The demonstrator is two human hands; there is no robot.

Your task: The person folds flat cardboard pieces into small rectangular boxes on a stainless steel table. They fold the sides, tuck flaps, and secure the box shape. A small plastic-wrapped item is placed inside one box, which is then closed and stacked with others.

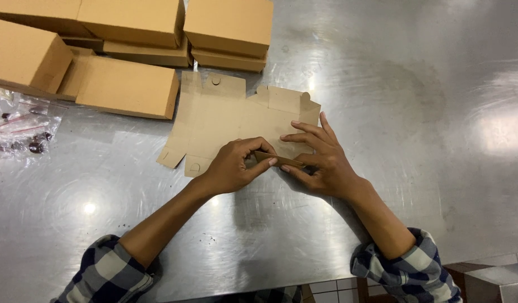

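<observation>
Checked sleeves sit nearest the camera, cut off at the bottom edge, and both forearms reach out over the steel counter (416,101). At the centre lies a flat cardboard blank (225,120), unfolded, its tabs and slots spread out toward the far side. The left hand (232,167) is curled, thumb and fingers pinched on the blank's near flap (277,160), which stands lifted at a slant along its crease. The right hand (320,160) is mostly open, fingers splayed and pressed flat on the panel just beyond the flap, thumb tucked against the flap's right end; this looks like bracing the sheet so that the fold runs true along the score.

Far left, finished brown boxes (129,33) are stacked and set side by side, clear of the blank, and the nearest box (124,87) almost touches its far left corner. A clear plastic bag (20,126) with small dark pieces inside lies at the left edge, its contents too small to identify. The hands hide how far the crease runs, and the boxes are cropped by the frame's top.
</observation>
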